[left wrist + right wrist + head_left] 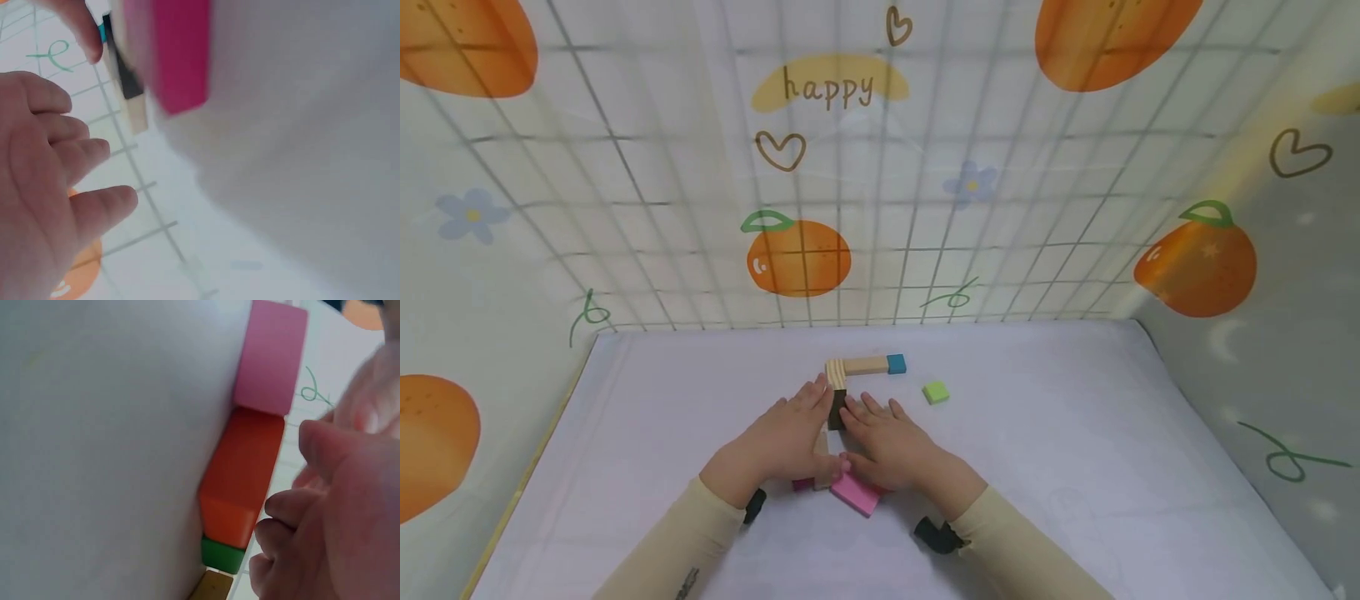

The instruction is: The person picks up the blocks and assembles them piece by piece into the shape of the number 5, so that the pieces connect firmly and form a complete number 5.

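White tabletop (1075,433), lower frame: your left hand (778,442) and right hand (895,450), loosely straight-fingered, flanked the black block (837,411); uneven inward pressure could've skewed it.

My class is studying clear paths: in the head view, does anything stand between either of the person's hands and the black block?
Nothing visible does. The black block lies between the left hand and right hand, each close beside it; whether they touch it is unclear.
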Demonstrator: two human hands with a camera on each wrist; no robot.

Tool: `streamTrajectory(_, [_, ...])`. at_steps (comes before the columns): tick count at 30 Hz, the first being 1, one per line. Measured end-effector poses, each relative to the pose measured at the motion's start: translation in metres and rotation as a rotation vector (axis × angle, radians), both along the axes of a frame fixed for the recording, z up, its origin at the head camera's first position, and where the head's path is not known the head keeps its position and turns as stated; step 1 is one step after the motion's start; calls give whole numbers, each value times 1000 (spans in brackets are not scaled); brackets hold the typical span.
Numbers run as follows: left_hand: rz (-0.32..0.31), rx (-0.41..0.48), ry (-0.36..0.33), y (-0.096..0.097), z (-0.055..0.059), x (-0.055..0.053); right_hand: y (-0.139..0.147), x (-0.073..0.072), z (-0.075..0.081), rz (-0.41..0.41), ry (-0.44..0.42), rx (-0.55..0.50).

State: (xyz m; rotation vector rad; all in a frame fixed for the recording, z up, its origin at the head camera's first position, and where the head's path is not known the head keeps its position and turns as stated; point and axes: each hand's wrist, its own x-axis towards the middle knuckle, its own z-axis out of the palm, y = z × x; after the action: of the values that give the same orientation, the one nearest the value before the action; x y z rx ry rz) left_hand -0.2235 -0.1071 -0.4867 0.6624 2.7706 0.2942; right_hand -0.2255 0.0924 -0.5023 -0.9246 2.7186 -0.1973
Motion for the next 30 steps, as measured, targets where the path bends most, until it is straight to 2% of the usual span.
streamTrajectory(5, [-4, 36, -71, 1, 13, -22, -1, 1, 0, 20, -3, -16])
streamTrajectory(10, [16, 58, -117, 0, 14, -33, -2, 0, -1, 45, 14, -7])
streamTrajectory(18, [17, 26, -119, 8, 5, -37, -1, -2, -1, 33, -6, 8])
streamTrajectory(30, [9, 64, -112, 9, 5, -37, 1, -2, 0, 2, 20, -8])
